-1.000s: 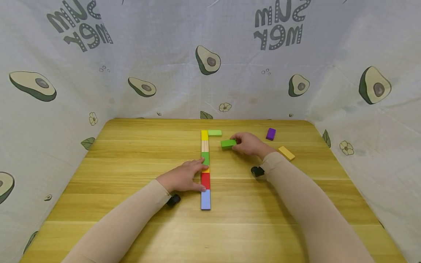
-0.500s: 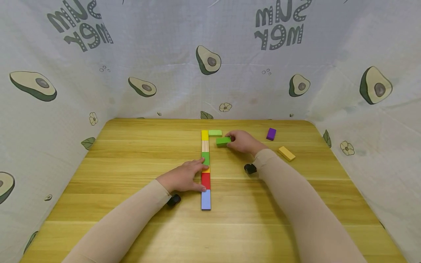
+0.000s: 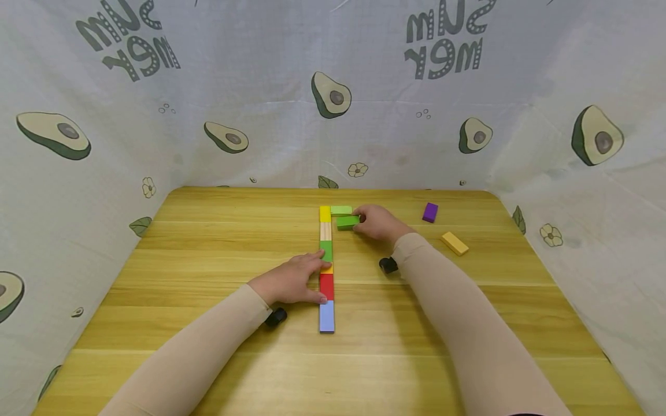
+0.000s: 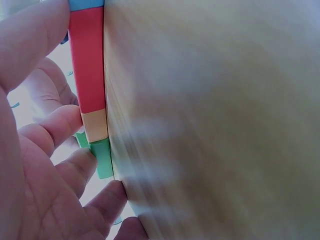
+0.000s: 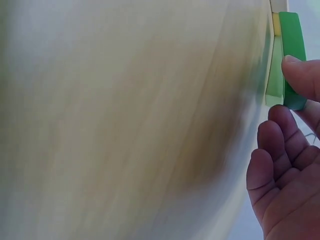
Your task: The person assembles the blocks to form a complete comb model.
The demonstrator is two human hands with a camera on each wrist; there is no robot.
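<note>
A straight column of wooden blocks runs down the middle of the table: yellow (image 3: 325, 214), natural wood (image 3: 325, 231), green (image 3: 326, 249), orange (image 3: 327, 270), red (image 3: 326, 286) and blue (image 3: 326, 316). From the left, my left hand (image 3: 291, 280) rests its fingertips on the green and orange blocks, its thumb where red meets blue. A light green block (image 3: 341, 210) extends right from the yellow one. Between thumb and fingers, my right hand (image 3: 382, 223) pinches a bright green block (image 3: 347, 223) by its right end. In the right wrist view this block (image 5: 294, 35) overlaps the light green one.
A purple block (image 3: 430, 212) lies at the back right of the wooden table (image 3: 234, 231). Nearer, beyond the right forearm, is a yellow-orange block (image 3: 455, 243). A white avocado-print cloth (image 3: 276, 115) hangs behind and along both sides.
My right hand has moved left and slightly back with the bright green block, bringing it close to the column and the light green block. The left hand has stayed in place.
</note>
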